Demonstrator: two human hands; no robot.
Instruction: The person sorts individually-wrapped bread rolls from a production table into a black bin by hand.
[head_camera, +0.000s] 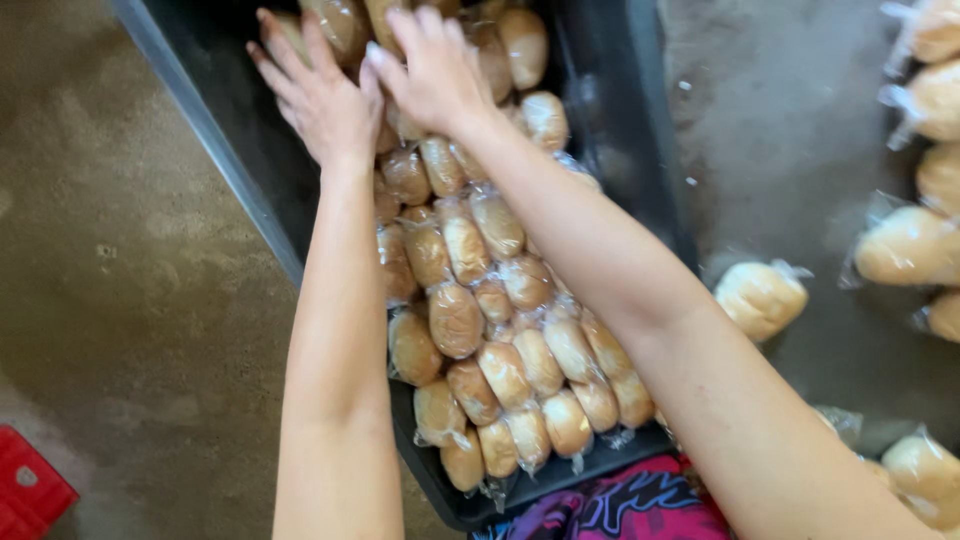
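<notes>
Pressing open fingers onto bagged buns (470, 300), both hands (325, 100) fill black crate (620, 110).

– Was there any room left inside the dark crate (620, 120)?

– Little. Wrapped bread rolls (480, 300) filled it in packed rows, and both hands (380, 85) lay on the far pile. Only a bare strip along its left wall and the far right corner stayed free.

– And outside?

– The floor (130, 250) on the left was open up to a red crate (30, 490). On the right, bagged rolls (762, 296) lay scattered, with gaps between them
</notes>
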